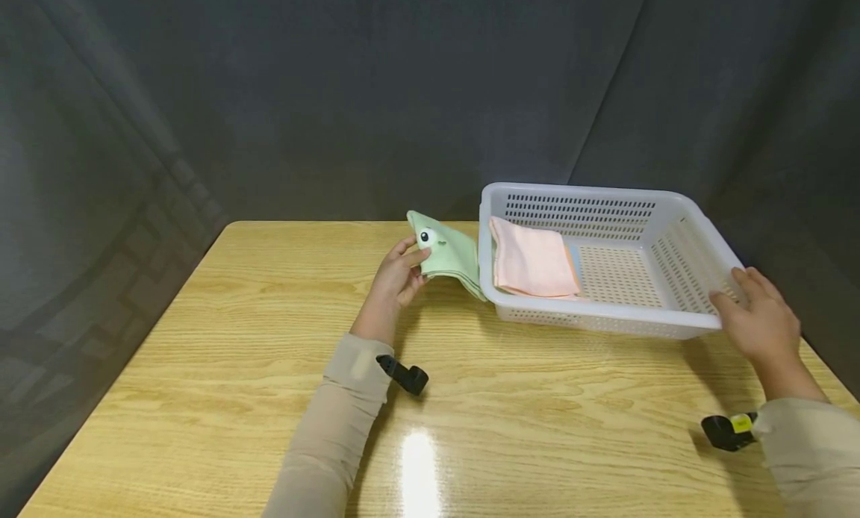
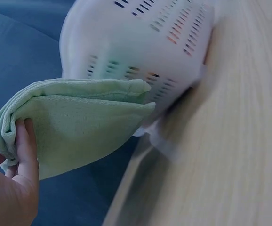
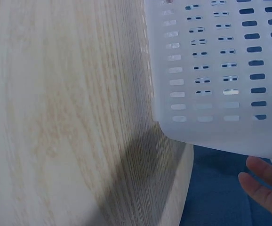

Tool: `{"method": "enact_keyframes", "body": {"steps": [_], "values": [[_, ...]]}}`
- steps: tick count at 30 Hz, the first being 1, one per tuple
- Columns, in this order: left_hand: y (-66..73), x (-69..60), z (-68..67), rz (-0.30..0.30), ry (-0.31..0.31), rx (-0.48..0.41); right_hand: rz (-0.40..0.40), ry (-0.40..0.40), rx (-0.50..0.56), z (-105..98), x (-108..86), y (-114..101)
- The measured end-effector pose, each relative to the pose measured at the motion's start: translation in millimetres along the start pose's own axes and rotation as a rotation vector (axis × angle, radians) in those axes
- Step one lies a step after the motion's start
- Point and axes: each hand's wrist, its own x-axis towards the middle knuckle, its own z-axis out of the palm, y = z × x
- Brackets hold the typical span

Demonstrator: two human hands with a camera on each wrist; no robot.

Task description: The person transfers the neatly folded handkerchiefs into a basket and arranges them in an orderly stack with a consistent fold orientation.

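Observation:
My left hand (image 1: 402, 272) pinches a folded light green towel (image 1: 452, 251) between thumb and fingers. The towel carries a round white eye with a black pupil. It is held above the table, its right edge close beside the left wall of a white plastic basket (image 1: 608, 318); whether they touch I cannot tell. In the left wrist view the green towel (image 2: 84, 127) shows its folded layers. At the basket's right front corner, my right hand (image 1: 762, 320) grips the rim. Inside the basket, on the left, lies a folded pink towel (image 1: 535, 260), with a strip of blue cloth (image 1: 573, 257) at its right edge.
The wooden table (image 1: 222, 369) carries the basket at its back right. A dark grey curtain (image 1: 336, 100) hangs behind the table. Black wrist cameras (image 1: 403, 375) stick out from both sleeves.

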Motion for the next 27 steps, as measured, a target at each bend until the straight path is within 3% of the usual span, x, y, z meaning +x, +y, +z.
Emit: {"method": "enact_keyframes", "body": {"steps": [14,22,27], "values": [[25.9,-12.8,8.2,0.094,-0.059,-0.055,-0.003,0.000,0.004,0,1.5,1],[34.3,-18.1,17.7,0.194,-0.118,-0.117,-0.076,-0.028,-0.050,-3,1.3,1],[40.6,-20.8,26.4,0.223,-0.148,-0.145,-0.089,-0.053,-0.087,-5,2.7,1]]}}
